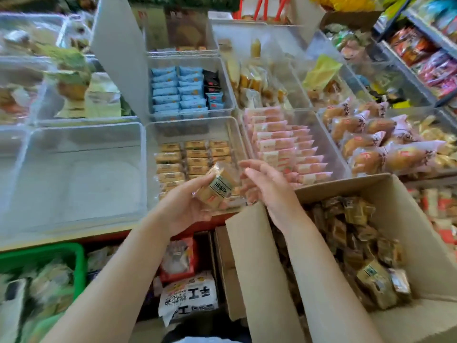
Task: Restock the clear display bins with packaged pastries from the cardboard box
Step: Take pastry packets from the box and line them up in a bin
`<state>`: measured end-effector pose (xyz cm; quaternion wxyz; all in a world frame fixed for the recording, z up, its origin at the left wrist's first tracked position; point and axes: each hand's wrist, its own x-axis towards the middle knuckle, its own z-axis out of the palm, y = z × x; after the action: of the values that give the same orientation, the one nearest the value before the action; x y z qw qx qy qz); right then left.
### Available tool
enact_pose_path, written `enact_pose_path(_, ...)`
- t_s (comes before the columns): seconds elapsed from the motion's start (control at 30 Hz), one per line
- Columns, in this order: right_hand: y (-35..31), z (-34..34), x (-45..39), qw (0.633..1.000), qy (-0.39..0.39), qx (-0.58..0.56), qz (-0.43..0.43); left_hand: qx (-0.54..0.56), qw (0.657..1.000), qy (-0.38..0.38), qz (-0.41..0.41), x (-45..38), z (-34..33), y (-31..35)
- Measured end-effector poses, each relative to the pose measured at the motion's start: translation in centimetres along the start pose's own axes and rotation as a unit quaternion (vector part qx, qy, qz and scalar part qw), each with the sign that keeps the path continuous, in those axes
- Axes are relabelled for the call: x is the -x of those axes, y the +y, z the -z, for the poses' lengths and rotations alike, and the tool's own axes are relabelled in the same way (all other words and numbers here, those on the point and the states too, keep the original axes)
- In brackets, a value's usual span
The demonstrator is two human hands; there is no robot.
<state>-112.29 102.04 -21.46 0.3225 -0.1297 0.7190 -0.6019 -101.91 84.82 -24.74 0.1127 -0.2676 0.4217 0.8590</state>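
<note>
My left hand (pixel 184 206) grips a clear-wrapped tan pastry pack (pixel 218 185) with a green label, held over the near edge of a clear bin (pixel 170 127). That bin holds rows of the same tan packs. My right hand (pixel 263 185) hovers just right of the pack, fingers spread, palm toward it and holding nothing. An open cardboard box (pixel 420 238) at the lower right is filled with several brown and tan wrapped pastries (pixel 356 233). One box flap (pixel 254 263) stands up under my right forearm.
A clear bin with nothing in it (pixel 79 174) sits left of the tan-pack bin. A bin of pink-wrapped cakes (pixel 284 144) lies right of it, and blue packs (pixel 178 90) behind. A green basket (pixel 59 253) and white bagged goods (pixel 188 298) sit below the counter edge.
</note>
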Motion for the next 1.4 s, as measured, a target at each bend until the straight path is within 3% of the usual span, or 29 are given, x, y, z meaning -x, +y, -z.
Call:
enact_pose_path(0.07, -0.7, -2.6, -2.0, 0.991, -0.059, 0.120, 0.014, -0.035, 0.999, -0.004, 0.010, 0.5, 2.7, 1.2)
enact_pose_path(0.2, -1.9, -7.1, -5.9, 0.932, -0.159, 0.324, 0.040, -0.151, 0.987, 0.048, 0.017, 0.8, 7.1, 3.6)
enact_pose_path(0.33, -2.6, -10.3, -9.5, 0.892, -0.239, 0.383, 0.004, -0.322, 0.941, 0.104, 0.009, 0.1, 10.2, 5.0)
enact_pose_path(0.4, -2.6, -11.3, -11.1, 0.871, -0.249, 0.423, 0.003, -0.326, 0.934, 0.147, -0.026, -0.8, 10.8, 4.9)
enact_pose_path(0.47, -2.4, -11.7, -12.5, 0.857, -0.226, 0.463, 0.009, -0.245, 0.934, 0.234, -0.110, -2.1, 11.7, 4.0)
enact_pose_path(0.5, -2.2, -11.7, -13.2, 0.855, -0.207, 0.475, 0.014, -0.248, 0.911, 0.292, -0.157, -2.8, 12.4, 3.3)
enact_pose_path(0.57, -1.4, -11.8, -14.6, 0.870, -0.136, 0.474, 0.028, -0.393, 0.819, 0.375, -0.185, -4.2, 14.3, 1.5)
enact_pose_path(0.63, -0.2, -12.0, -16.4, 0.894, -0.039, 0.444, 0.044, -0.492, 0.774, 0.373, -0.141, -5.5, 15.4, -0.5)
enact_pose_path(0.73, 2.1, -12.9, -19.7, 0.892, 0.056, 0.445, 0.062, -0.550, 0.748, 0.354, -0.112, -6.0, 15.1, -1.8)
enact_pose_path(0.83, 3.9, -14.7, -22.5, 0.894, 0.078, 0.434, 0.078, -0.579, 0.718, 0.370, -0.110, -6.0, 15.2, -1.7)
enact_pose_path(0.9, 5.3, -16.0, -23.9, 0.892, 0.051, 0.444, 0.071, -0.597, 0.702, 0.372, -0.109, -6.2, 15.3, -1.7)
enact_pose_path(1.0, 7.0, -17.6, -24.8, 0.878, -0.040, 0.476, 0.025, -0.604, 0.701, 0.367, -0.100, -6.4, 15.2, -2.0)
enact_pose_path(1.13, 7.4, -17.4, -24.6, 0.874, -0.070, 0.481, -0.007, -0.605, 0.704, 0.361, -0.094, -6.5, 15.1, -1.8)
enact_pose_path(1.27, 6.5, -16.2, -20.8, 0.901, -0.052, 0.430, -0.005, -0.595, 0.708, 0.367, -0.097, -6.5, 15.0, -1.8)
enact_pose_path(1.4, 5.2, -13.3, -13.1, 0.931, -0.017, 0.362, 0.048, -0.573, 0.728, 0.364, -0.096, -6.4, 14.7, -1.9)
